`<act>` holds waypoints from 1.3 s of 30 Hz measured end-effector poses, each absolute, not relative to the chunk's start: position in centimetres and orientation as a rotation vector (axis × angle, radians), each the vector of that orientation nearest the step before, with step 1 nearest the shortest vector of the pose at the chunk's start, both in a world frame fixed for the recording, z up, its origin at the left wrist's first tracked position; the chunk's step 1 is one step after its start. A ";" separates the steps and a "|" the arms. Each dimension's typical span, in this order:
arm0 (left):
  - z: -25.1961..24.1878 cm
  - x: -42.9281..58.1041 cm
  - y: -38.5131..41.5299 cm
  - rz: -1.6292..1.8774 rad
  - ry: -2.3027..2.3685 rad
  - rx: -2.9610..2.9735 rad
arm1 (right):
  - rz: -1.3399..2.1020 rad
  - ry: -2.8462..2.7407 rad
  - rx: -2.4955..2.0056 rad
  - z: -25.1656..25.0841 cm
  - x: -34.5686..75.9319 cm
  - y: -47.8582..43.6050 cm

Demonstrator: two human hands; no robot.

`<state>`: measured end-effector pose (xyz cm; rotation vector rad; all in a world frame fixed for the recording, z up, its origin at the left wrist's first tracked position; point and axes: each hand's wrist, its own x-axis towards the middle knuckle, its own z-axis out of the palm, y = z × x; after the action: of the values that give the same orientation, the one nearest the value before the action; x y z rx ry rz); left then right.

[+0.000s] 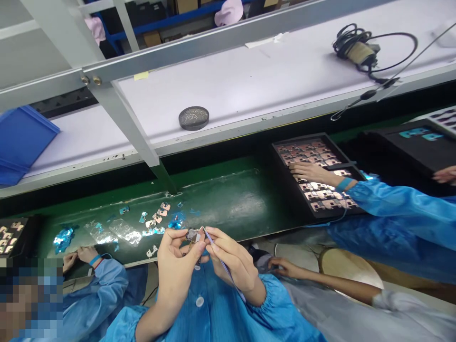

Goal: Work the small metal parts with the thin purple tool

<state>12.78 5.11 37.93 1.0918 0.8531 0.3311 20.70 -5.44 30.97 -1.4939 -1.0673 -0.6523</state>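
Note:
My left hand (180,259) is raised in front of my blue smock, its fingertips pinched on a small metal part (193,234). My right hand (233,260) is closed round a thin pair of tweezers (218,256), whose tip touches the part's right edge. Both hands hover just before the green conveyor belt (231,204). On the belt to the left lie several small metal parts (156,216) and scraps of blue film (63,237).
A co-worker's hand (308,172) rests on a black tray of parts (315,173) at the right. Another black tray (416,147) lies beyond. A person in blue sits at the lower left, hands (76,256) by the belt. A white shelf (249,80) carries a round mesh disc (193,118) and a coiled cable (358,47).

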 end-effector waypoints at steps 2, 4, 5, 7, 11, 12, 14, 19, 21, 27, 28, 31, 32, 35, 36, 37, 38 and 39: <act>37.9 12.8 5.1 0.332 0.861 1.102 | -0.656 -1.037 -1.502 31.0 20.5 -5.3; 38.0 12.7 5.1 0.350 0.865 1.108 | -0.658 -1.019 -1.493 31.2 20.3 -5.0; 38.0 12.7 5.1 0.364 0.866 1.112 | -0.663 -1.011 -1.486 31.2 20.3 -4.8; 38.0 12.6 5.3 0.394 0.869 1.122 | -0.672 -1.011 -1.476 31.2 20.6 -4.4; 37.8 12.2 6.6 0.437 0.903 1.110 | -0.626 -0.924 -1.498 30.9 22.0 -3.4; 37.8 12.1 7.1 0.465 0.918 1.096 | -0.622 -0.864 -1.493 30.9 22.4 -3.1; 37.8 12.0 8.2 0.536 0.947 1.068 | -0.576 -0.769 -1.440 31.2 23.1 -2.1; 38.2 12.8 10.3 0.632 0.952 1.040 | -0.182 -0.760 -1.264 33.0 23.8 0.7; 38.3 13.4 10.8 0.632 0.946 1.029 | -0.123 -0.863 -1.239 33.7 24.3 1.5; 38.1 15.3 11.6 0.632 0.958 1.058 | -0.028 -1.119 -1.225 34.8 26.8 2.5; 38.1 15.6 11.7 0.629 0.968 1.071 | -0.009 -1.118 -1.230 34.8 27.2 2.6; 38.1 16.7 11.8 0.596 0.991 1.082 | 0.004 -1.081 -1.267 34.7 28.0 2.8; 38.1 17.1 11.8 0.585 0.997 1.077 | -0.011 -1.071 -1.282 34.6 28.2 2.8; 38.3 18.1 11.8 0.581 1.015 1.062 | -0.075 -1.081 -1.317 34.2 28.7 2.6; 38.3 18.4 11.7 0.583 1.021 1.063 | -0.088 -1.083 -1.330 34.1 28.8 2.4; 38.3 18.7 11.7 0.583 1.023 1.064 | -0.099 -1.079 -1.341 34.0 29.0 2.3; 38.4 19.0 11.6 0.581 1.022 1.066 | -0.102 -1.071 -1.351 33.9 29.1 2.1; 38.4 19.2 11.5 0.578 1.018 1.068 | -0.098 -1.057 -1.357 33.9 29.2 2.0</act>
<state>19.20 11.51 38.36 1.0677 1.0183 0.5781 29.24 1.99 33.87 -1.3570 -1.0568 -0.0982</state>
